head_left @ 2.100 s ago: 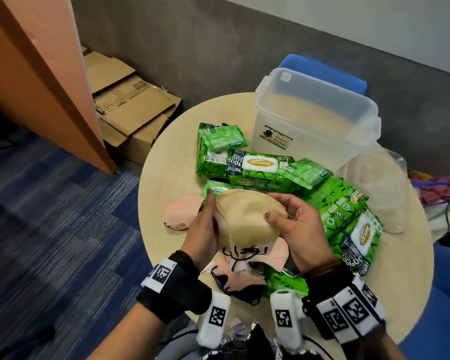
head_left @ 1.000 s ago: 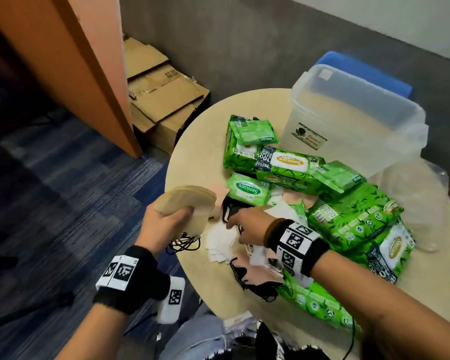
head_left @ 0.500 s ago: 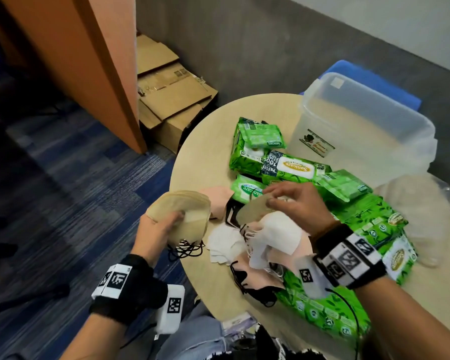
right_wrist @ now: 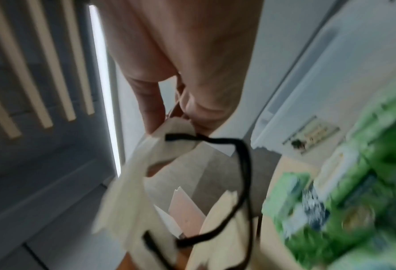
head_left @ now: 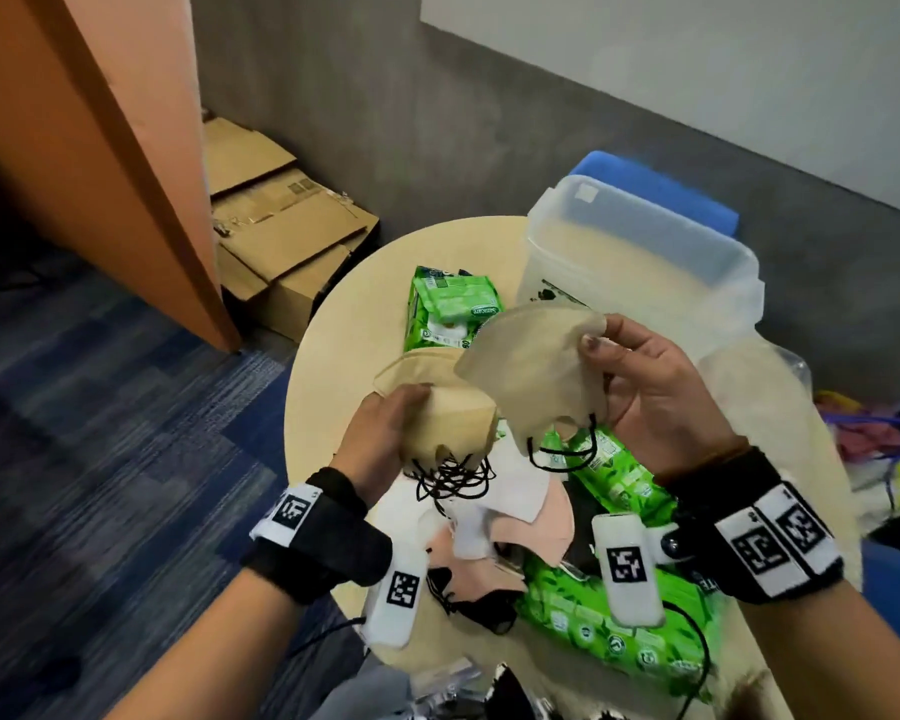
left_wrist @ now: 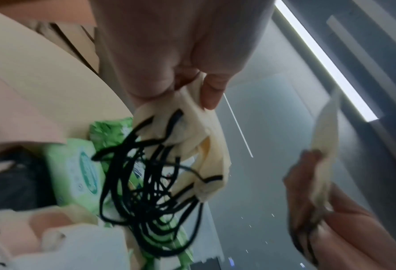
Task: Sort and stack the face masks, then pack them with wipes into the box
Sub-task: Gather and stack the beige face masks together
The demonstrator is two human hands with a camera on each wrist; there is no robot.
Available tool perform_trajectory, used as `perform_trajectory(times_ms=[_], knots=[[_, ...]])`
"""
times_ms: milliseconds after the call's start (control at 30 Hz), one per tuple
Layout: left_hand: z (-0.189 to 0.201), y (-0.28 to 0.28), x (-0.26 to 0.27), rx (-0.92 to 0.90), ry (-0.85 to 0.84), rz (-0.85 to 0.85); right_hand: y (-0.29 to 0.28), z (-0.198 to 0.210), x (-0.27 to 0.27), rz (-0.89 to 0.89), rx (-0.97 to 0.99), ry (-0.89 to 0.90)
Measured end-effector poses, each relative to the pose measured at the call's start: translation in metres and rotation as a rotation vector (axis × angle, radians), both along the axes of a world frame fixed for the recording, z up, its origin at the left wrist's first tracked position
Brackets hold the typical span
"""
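Both wrist views blur; green wipes packs [head_left: 611, 610] partly hidden under masks [head_left: 505, 517].

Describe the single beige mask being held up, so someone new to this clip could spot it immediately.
Start at the round table with the clear plastic box at its far side. In front of that box, the right hand pinches one beige mask by its upper corner. Unlike the beige stack gripped in the left hand, it is one mask, held higher, with just a few black loops dangling.
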State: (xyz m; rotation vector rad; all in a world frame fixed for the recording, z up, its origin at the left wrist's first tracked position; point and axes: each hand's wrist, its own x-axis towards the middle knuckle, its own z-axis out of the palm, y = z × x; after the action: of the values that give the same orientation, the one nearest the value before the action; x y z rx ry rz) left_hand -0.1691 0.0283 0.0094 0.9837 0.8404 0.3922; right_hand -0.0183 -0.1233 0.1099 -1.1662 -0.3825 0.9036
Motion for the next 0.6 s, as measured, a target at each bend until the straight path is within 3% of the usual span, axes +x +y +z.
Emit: perform_trajectory(times_ms=[200, 367, 500, 600], knots=[[0.014, -0.019, 0.018, -0.057, -0.103, -0.094, 0.014, -0.024, -0.018, -0.083, -0.156, 0.139], [0.025, -0.021, 0.023, -0.260, -0.279, -0.073, 0.024, -0.045, -0.024, -0.174, -0.213, 0.145], [0.014, -0.023, 0.019, 0.003, -0.242, -0.102, 0.028, -0.048, -0.028, -0.185, -0.207, 0.149], [0.011, -0.019, 0.017, 0.071, -0.238, -0.056, 0.030, -0.055, -0.028, -0.212, -0.347, -0.084]])
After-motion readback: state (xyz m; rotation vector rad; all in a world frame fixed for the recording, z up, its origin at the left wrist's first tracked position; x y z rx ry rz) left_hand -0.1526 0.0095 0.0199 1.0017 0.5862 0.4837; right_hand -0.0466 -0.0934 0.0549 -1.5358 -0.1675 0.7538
